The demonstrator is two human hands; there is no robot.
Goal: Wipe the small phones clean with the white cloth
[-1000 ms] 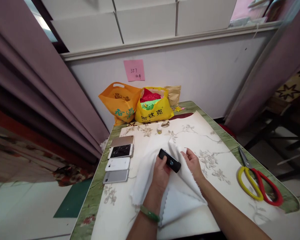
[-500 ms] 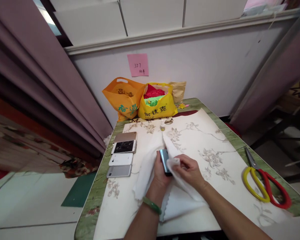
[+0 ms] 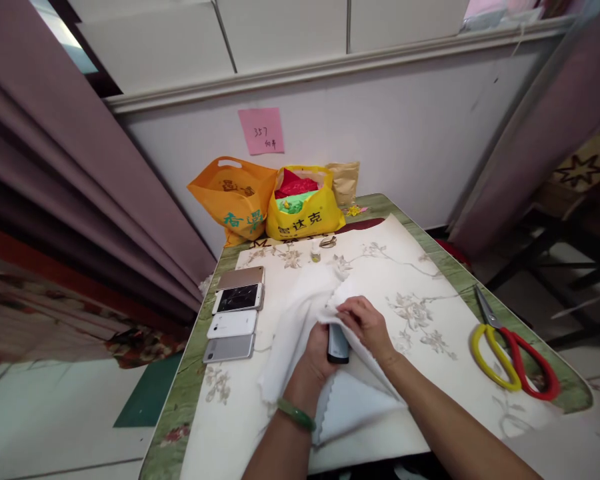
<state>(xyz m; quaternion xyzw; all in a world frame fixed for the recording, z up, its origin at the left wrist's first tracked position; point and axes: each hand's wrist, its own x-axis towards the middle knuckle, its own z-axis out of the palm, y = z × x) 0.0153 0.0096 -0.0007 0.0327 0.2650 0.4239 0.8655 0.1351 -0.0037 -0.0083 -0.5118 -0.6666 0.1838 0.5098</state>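
Note:
My left hand [image 3: 321, 352], with a green bangle [image 3: 297, 415] at the wrist, grips a blue phone [image 3: 337, 343] from its left side. The fingers of my right hand [image 3: 366, 325] pinch a white cloth [image 3: 355, 397] with a zigzag edge. A fold of that cloth lies over the upper end of the phone, hiding it, and the rest drapes beneath both hands. To the left, several phones lie in a column: a gold one [image 3: 241, 277], a white one with a cracked dark screen [image 3: 238, 298], a white one face down [image 3: 233, 325] and a silver one [image 3: 229, 348].
Large scissors [image 3: 513, 357] with yellow and red handles lie at the right. An orange bag [image 3: 235, 197], a yellow bag [image 3: 305, 217] and a tan pouch [image 3: 343, 183] stand at the back. A small bottle [image 3: 315, 252] sits in front of them.
My right hand has moved up the phone with the cloth, so its lower end now shows and its upper end is covered. The whole view has shifted slightly.

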